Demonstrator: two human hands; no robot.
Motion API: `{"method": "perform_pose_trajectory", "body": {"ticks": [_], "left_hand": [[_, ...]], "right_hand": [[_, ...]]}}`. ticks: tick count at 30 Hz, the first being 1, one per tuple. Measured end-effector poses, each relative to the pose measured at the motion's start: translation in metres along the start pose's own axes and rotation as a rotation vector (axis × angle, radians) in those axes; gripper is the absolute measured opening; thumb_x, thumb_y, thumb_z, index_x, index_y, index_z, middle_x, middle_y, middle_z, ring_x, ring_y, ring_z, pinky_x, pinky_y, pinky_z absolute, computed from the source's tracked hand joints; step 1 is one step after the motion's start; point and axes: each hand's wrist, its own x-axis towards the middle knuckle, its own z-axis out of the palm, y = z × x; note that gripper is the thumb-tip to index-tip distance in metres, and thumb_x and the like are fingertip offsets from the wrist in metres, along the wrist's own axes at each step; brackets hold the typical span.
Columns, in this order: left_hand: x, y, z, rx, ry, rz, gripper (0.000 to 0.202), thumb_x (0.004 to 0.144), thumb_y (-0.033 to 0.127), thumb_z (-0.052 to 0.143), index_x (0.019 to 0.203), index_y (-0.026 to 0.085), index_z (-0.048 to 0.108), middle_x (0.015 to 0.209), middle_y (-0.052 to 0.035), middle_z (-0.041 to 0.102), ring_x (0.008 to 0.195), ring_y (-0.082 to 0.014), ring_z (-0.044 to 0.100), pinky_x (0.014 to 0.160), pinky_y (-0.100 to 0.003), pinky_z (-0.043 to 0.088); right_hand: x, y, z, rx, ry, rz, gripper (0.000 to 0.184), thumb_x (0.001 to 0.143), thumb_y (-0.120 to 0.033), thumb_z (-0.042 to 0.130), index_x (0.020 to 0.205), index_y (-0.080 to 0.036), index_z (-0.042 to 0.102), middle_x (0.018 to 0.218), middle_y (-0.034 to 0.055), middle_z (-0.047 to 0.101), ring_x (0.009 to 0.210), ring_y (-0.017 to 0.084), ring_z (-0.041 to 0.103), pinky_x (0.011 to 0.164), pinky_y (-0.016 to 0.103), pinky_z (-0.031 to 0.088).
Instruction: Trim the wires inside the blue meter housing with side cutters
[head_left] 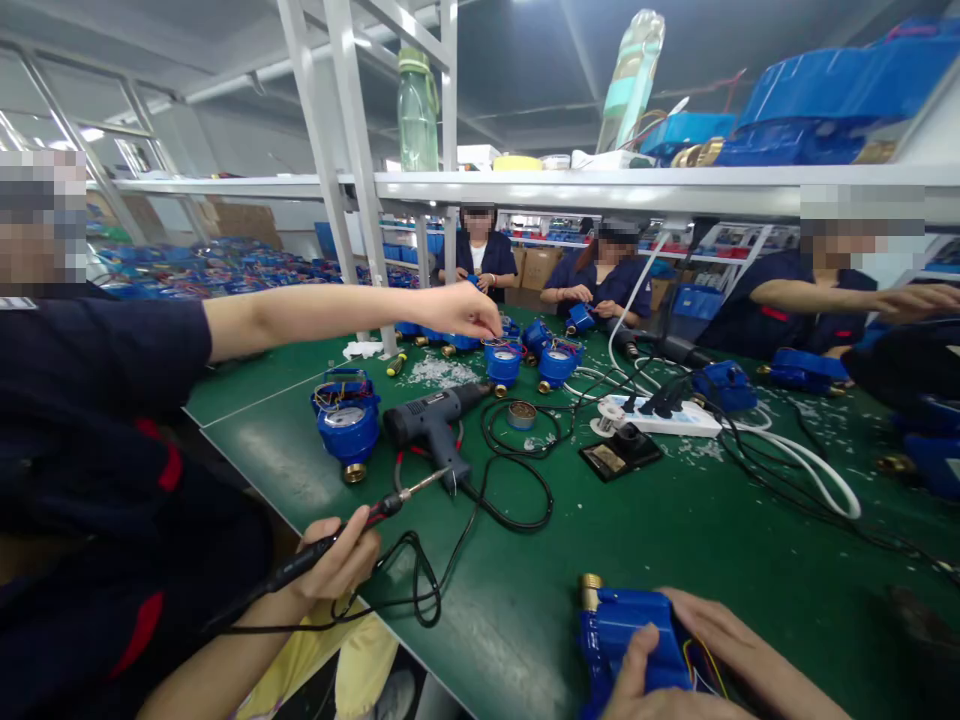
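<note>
5 o'clock: both hands clasp blue meter, some fingertips seemingly hidden | brass fitting: its 11 o'clock | thin wires: its 3 o'clock | tabletop: black stand, 4 o'clock

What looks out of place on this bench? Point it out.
White scraps lie strewn over the green bench beyond the heat gun, looking like unswept debris. The held blue meter at the bottom shows no obvious damage.

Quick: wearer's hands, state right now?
Left hand: closed on blue water meter, thumb on its casing.
Right hand: against that meter's other side; open or closed can't be told.
</note>
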Motion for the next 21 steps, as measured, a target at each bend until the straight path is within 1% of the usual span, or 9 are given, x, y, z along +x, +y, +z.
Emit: {"method": "perform_pose_trajectory", "body": {"ticks": [2, 4, 7, 9, 12, 16, 19, 20, 21], "left_hand": [[-0.004, -0.009, -0.021, -0.06, 0.014, -0.007, 0.059, 0.085, 0.062, 0.043, 0.075, 0.01, 0.068, 0.087, -0.0021, 0.073, 0.078, -0.0135, 0.071, 0.075, -0.025, 0.056], [-0.007, -0.016, -0.034, -0.112, 0.025, -0.012, 0.068, 0.08, 0.067, 0.027, 0.058, 0.014, 0.064, 0.069, -0.0012, 0.073, 0.082, -0.012, 0.073, 0.073, -0.018, 0.054], [-0.011, -0.017, -0.048, -0.174, 0.043, -0.018, 0.068, 0.073, 0.063, 0.01, 0.047, 0.021, 0.057, 0.051, -0.001, 0.066, 0.09, -0.0114, 0.07, 0.073, -0.014, 0.05], [-0.014, -0.014, -0.056, -0.206, 0.056, -0.019, 0.067, 0.072, 0.061, 0.009, 0.046, 0.021, 0.056, 0.049, -0.0012, 0.065, 0.09, -0.0113, 0.07, 0.073, -0.016, 0.05], [-0.019, -0.006, -0.066, -0.236, 0.088, -0.019, 0.067, 0.074, 0.062, 0.016, 0.054, 0.019, 0.062, 0.057, -0.0009, 0.069, 0.086, -0.0109, 0.072, 0.076, -0.02, 0.051], [-0.026, 0.005, -0.071, -0.233, 0.152, -0.034, 0.058, 0.084, 0.064, 0.045, 0.078, 0.011, 0.07, 0.083, -0.0033, 0.075, 0.083, -0.0144, 0.073, 0.083, -0.031, 0.055], [-0.027, 0.012, -0.058, -0.215, 0.193, -0.061, 0.048, 0.088, 0.056, 0.052, 0.101, 0.013, 0.067, 0.103, -0.0046, 0.07, 0.089, -0.0179, 0.069, 0.083, -0.035, 0.056], [-0.025, 0.013, -0.048, -0.21, 0.2, -0.069, 0.041, 0.087, 0.056, 0.052, 0.107, 0.023, 0.065, 0.106, -0.0075, 0.07, 0.092, -0.0206, 0.066, 0.077, -0.041, 0.059], [-0.023, 0.014, -0.034, -0.207, 0.199, -0.075, 0.04, 0.088, 0.054, 0.052, 0.113, 0.023, 0.062, 0.109, -0.0079, 0.068, 0.096, -0.0223, 0.064, 0.076, -0.043, 0.059]], "right_hand": [[0.008, -0.01, -0.006, -0.048, -0.089, -0.035, 0.078, 0.085, -0.079, 0.03, 0.106, -0.017, 0.072, 0.112, 0.0125, 0.067, 0.107, 0.029, 0.062, 0.099, 0.043, 0.047], [0.032, -0.025, -0.005, -0.127, -0.181, -0.167, 0.076, 0.093, -0.069, 0.02, 0.106, -0.014, 0.07, 0.102, 0.0121, 0.069, 0.097, 0.026, 0.065, 0.09, 0.04, 0.051], [0.088, -0.043, 0.015, -0.241, -0.155, -0.28, 0.056, 0.086, -0.06, 0.056, 0.116, -0.014, 0.063, 0.103, 0.0093, 0.066, 0.095, 0.023, 0.062, 0.091, 0.04, 0.049], [0.126, -0.047, 0.033, -0.343, -0.114, -0.308, 0.038, 0.088, -0.044, 0.063, 0.11, -0.014, 0.061, 0.106, 0.0081, 0.063, 0.097, 0.022, 0.06, 0.091, 0.043, 0.047], [0.164, -0.045, 0.057, -0.466, -0.095, -0.339, 0.025, 0.091, -0.034, 0.063, 0.107, -0.014, 0.06, 0.11, 0.0068, 0.059, 0.102, 0.022, 0.057, 0.091, 0.044, 0.047], [0.179, -0.04, 0.067, -0.567, -0.123, -0.37, 0.02, 0.091, -0.031, 0.064, 0.101, -0.013, 0.061, 0.103, 0.005, 0.06, 0.097, 0.02, 0.058, 0.088, 0.042, 0.048], [0.182, -0.037, 0.066, -0.601, -0.166, -0.399, 0.015, 0.09, -0.027, 0.064, 0.089, -0.013, 0.06, 0.093, 0.0027, 0.06, 0.09, 0.018, 0.058, 0.084, 0.038, 0.049], [0.182, -0.036, 0.066, -0.606, -0.179, -0.409, 0.014, 0.09, -0.026, 0.063, 0.085, -0.013, 0.06, 0.089, 0.0019, 0.059, 0.087, 0.017, 0.058, 0.082, 0.036, 0.049], [0.183, -0.035, 0.066, -0.609, -0.19, -0.417, 0.014, 0.09, -0.024, 0.063, 0.082, -0.014, 0.058, 0.087, 0.0011, 0.058, 0.084, 0.016, 0.058, 0.08, 0.034, 0.048]]}}
